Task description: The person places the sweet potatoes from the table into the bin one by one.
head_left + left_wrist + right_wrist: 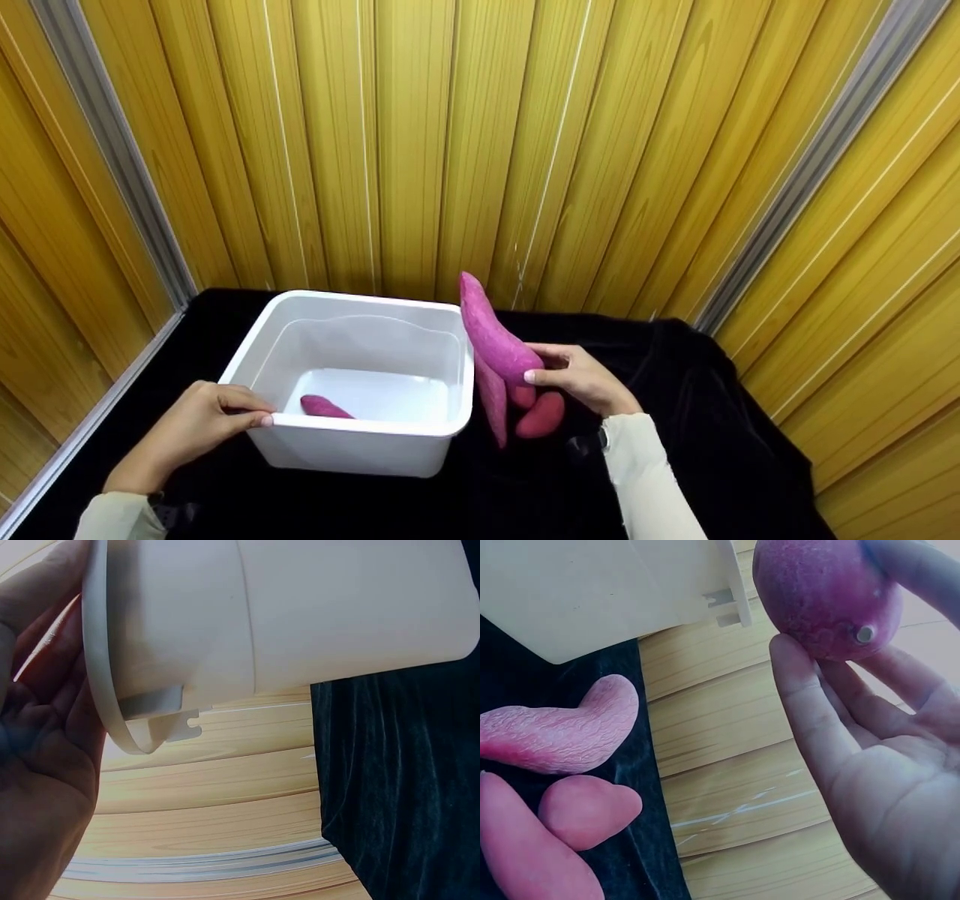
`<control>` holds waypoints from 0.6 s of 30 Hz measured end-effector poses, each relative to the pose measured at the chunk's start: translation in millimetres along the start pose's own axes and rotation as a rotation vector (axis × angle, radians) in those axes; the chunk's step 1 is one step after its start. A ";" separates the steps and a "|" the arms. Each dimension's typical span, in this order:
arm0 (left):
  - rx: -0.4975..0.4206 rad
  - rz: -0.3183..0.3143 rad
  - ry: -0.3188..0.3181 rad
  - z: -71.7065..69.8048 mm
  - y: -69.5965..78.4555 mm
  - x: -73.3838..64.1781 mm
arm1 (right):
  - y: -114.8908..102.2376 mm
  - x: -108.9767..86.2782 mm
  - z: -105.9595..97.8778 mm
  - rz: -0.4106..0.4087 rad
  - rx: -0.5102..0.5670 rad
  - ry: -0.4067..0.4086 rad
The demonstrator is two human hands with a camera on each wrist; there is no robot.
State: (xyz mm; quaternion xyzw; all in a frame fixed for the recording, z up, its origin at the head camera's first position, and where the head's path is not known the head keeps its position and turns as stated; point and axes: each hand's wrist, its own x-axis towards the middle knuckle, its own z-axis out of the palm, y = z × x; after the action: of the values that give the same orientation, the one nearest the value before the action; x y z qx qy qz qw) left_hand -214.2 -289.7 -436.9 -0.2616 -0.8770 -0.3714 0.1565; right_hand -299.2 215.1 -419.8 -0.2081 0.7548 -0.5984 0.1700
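My right hand [581,377] grips the thick lower end of a large purple sweet potato [491,334], lifted beside the white plastic tub's right wall and tilted with its tip up. In the right wrist view its rounded end [829,600] sits between thumb and fingers. My left hand [202,416] pinches the rim of the white tub [352,450] at its near left corner. Inside the tub, against the near wall, lies one sweet potato [324,406], partly hidden by the rim. Three more lie right of the tub: a long one [491,397], and two reddish ones, the nearer [541,416] curved.
Black cloth [517,495] covers the table under everything. Yellow wood-look panels [487,150] stand behind and on both sides, with grey metal strips [817,172] at the corners. A dark band [589,446] is on the right wrist.
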 end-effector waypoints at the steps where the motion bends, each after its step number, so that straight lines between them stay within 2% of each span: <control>1: 0.001 -0.004 0.000 -0.1 -0.1 0.0 | -0.7 0.7 0.2 -0.002 0.005 -0.004; 18: 0.012 -0.003 0.005 1.0 -0.4 0.1 | -14.9 10.5 10.3 -0.040 -0.025 -0.043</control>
State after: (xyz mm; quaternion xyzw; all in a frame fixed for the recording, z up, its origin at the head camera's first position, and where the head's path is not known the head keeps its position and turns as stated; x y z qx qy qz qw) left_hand -214.7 -289.2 -437.8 -0.2587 -0.8791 -0.3670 0.1597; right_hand -301.4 198.1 -407.8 -0.2380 0.7542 -0.5874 0.1716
